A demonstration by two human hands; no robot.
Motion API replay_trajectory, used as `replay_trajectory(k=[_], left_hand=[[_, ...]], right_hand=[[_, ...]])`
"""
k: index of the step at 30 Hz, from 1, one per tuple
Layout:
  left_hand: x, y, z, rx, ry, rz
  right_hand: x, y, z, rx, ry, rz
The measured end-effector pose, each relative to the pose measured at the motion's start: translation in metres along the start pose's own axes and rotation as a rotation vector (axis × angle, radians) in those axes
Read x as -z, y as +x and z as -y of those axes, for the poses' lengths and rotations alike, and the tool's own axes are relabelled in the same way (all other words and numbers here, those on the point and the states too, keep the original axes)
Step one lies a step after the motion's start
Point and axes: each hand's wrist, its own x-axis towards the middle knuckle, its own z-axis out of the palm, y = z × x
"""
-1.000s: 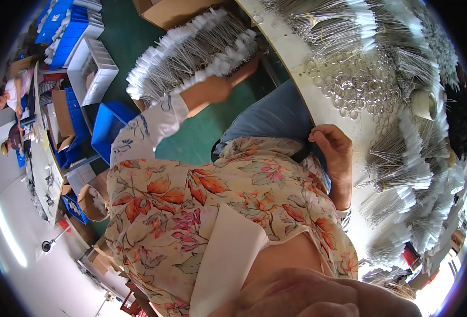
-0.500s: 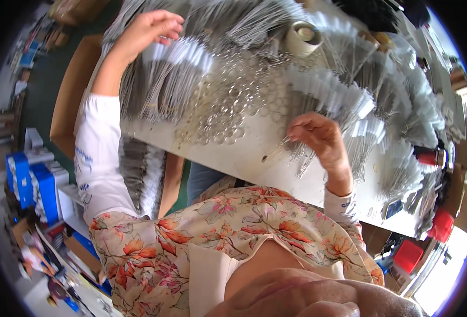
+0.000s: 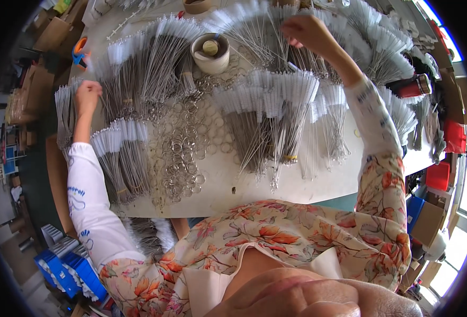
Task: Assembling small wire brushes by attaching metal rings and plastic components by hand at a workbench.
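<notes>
Bundles of thin wire-handled brushes with white bristles cover much of the table. My left hand (image 3: 88, 98) is curled beside a brush bundle (image 3: 66, 113) at the table's left edge; what its fingers hold, if anything, is hidden. Farther back on the right, my right hand (image 3: 310, 36) reaches over the far brushes (image 3: 276, 31) with its fingers bent down, and I cannot make out what is in them. Between the left and right bundles lies a spread of metal rings (image 3: 183, 153). A front bundle (image 3: 289, 113) has a yellow band round its wire ends.
A white pot (image 3: 211, 59) with a round yellowish thing inside stands behind the rings. An orange and blue ring-shaped thing (image 3: 79, 53) lies at the far left. A dark red flask (image 3: 416, 86) rests on the right. Blue boxes (image 3: 59, 272) stand off the table at lower left.
My right hand has gone from near the front edge to the far brushes. My left hand is now at the left edge, its fingers more curled. The whole view has shifted.
</notes>
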Motion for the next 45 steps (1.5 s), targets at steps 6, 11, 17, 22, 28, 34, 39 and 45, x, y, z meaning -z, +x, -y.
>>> replay_trajectory(k=[6,11,17,22,28,34,39,45], left_hand=[[-0.038,-0.017,-0.168,0.006,-0.234,-0.096],[-0.093,-0.010,-0.140,-0.065,0.086,0.197],[-0.106,-0.007,-0.142,-0.199,0.114,0.187],[-0.082,-0.030,-0.173,-0.171,0.293,0.049],[-0.057,-0.031,-0.157,-0.130,-0.404,-0.234],[-0.039,-0.060,-0.212,-0.059,-0.783,-0.148],[-0.025,-0.087,-0.219,0.007,-0.777,0.003],[-0.003,-0.108,-0.223,0.037,-0.684,0.004]], right_hand=[[-0.036,0.092,-0.067,-0.238,-0.174,0.036],[-0.053,0.092,-0.043,-0.285,-0.107,-0.035],[-0.049,0.081,-0.072,-0.163,0.704,-0.060],[-0.017,0.075,-0.045,-0.100,1.067,-0.401],[-0.056,0.074,-0.047,-0.247,-0.485,-0.203],[-0.035,0.066,-0.069,-0.356,-0.266,-0.075],[-0.011,0.049,-0.070,-0.295,0.102,-0.100],[0.053,0.014,-0.057,-0.168,0.416,-0.550]])
